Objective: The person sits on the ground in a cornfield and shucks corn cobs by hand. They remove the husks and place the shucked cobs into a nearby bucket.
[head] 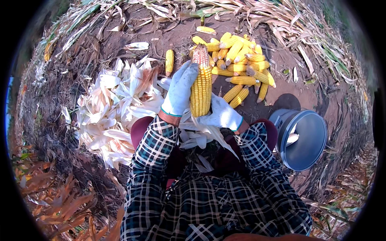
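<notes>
My left hand (182,86), in a soiled white work glove, grips the left side of a large yellow corn cob (201,90). The cob stands roughly upright, its pinkish, partly bare tip pointing away from me. At its base my right hand (221,114), gloved alike, holds pale husk leaves (211,129) that hang down over my lap. The fingers behind the cob are hidden. Beyond my hands lies a heap of husked yellow cobs (241,57) on the soil. Left of my left hand spreads a pile of whitish husks (117,105).
A grey bucket (303,140) lies tipped at my right, with something pale inside. One loose cob (169,62) is on the soil between the husk pile and the heap. Dry corn stalks (295,30) curve along the far side. Dry leaves (60,198) stand at the lower left.
</notes>
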`<action>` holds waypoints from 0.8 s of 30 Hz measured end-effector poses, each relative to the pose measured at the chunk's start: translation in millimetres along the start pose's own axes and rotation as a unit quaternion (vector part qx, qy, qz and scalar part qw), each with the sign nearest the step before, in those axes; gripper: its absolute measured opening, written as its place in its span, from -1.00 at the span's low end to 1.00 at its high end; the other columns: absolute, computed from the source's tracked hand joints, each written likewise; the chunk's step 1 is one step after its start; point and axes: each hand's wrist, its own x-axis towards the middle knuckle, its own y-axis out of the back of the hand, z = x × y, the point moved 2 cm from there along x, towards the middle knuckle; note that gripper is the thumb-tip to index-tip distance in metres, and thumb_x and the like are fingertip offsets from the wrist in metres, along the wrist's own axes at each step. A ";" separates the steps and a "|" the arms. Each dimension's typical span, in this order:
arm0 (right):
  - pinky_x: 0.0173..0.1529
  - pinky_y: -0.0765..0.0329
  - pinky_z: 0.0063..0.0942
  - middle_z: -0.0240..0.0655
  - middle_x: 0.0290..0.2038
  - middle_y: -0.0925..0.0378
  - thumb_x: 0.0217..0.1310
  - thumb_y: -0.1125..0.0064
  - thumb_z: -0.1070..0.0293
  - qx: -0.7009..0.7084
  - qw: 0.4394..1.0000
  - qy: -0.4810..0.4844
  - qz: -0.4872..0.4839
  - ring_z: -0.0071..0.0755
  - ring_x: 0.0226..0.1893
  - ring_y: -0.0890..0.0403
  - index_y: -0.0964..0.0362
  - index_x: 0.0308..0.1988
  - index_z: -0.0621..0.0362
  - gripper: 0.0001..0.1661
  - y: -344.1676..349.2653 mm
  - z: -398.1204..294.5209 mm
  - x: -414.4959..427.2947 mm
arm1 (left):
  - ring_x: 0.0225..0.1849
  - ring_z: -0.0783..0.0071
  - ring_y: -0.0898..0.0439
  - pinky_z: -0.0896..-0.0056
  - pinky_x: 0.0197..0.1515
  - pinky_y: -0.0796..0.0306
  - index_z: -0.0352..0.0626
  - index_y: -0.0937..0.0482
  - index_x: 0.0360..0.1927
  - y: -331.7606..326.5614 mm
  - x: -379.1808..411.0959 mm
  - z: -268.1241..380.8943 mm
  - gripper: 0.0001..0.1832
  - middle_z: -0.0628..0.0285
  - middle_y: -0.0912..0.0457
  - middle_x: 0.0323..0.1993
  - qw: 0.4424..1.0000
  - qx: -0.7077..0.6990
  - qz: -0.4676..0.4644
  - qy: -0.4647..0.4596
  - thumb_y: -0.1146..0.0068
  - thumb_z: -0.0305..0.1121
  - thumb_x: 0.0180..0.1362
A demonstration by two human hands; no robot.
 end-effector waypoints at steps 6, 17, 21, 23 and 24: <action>-0.06 -0.49 -0.26 -0.03 -0.13 -0.50 -0.21 -0.38 -0.02 -0.004 1.000 -0.005 -0.002 -0.05 -0.12 -0.55 -0.23 0.03 0.28 -0.12 -9.1 8.3 3.9 | -0.19 0.59 -0.46 0.56 -0.09 -0.34 -0.33 -0.46 -0.06 6.5 1.4 -0.8 -0.69 0.24 -0.53 -0.20 0.993 0.010 0.101 -0.052 0.08 -0.32 0.23; -0.05 -0.50 -0.41 -0.27 -0.15 -0.47 0.00 -0.20 0.35 0.495 0.859 -0.117 0.052 -0.38 -0.15 -0.53 -0.25 0.04 0.28 -0.42 -16.2 8.4 6.9 | -0.42 0.43 -0.51 0.37 -0.30 -0.44 -0.15 -0.46 -0.33 24.3 13.1 -15.1 -0.82 0.24 -0.52 -0.44 0.937 -0.323 0.125 0.037 0.14 -0.31 0.27; -0.07 -0.51 -0.39 -0.31 -0.19 -0.43 0.03 -0.12 0.37 0.572 0.799 -0.129 0.130 -0.37 -0.20 -0.52 -0.24 0.01 0.26 -0.48 -5.3 20.8 12.1 | -0.49 0.51 -0.45 0.45 -0.46 -0.35 -0.15 -0.47 -0.32 36.9 14.6 -11.4 -0.82 0.30 -0.49 -0.49 0.945 -0.316 0.023 0.080 0.12 -0.30 0.27; -0.06 -0.50 -0.40 -0.33 -0.20 -0.41 0.02 -0.12 0.36 0.553 0.803 -0.139 0.173 -0.38 -0.20 -0.52 -0.23 0.00 0.26 -0.49 6.0 32.5 14.2 | -0.48 0.52 -0.45 0.47 -0.45 -0.34 -0.17 -0.47 -0.25 42.6 13.0 1.0 -0.84 0.29 -0.50 -0.47 0.980 -0.184 0.030 0.071 0.11 -0.33 0.25; -0.04 -0.49 -0.40 -0.32 -0.20 -0.39 0.02 -0.11 0.34 0.565 0.799 -0.098 0.178 -0.39 -0.19 -0.50 -0.21 0.00 0.28 -0.48 11.3 34.4 14.1 | -0.45 0.51 -0.47 0.47 -0.41 -0.36 -0.19 -0.46 -0.20 44.1 11.0 18.6 -0.83 0.28 -0.52 -0.44 0.996 -0.051 0.057 0.042 0.09 -0.36 0.23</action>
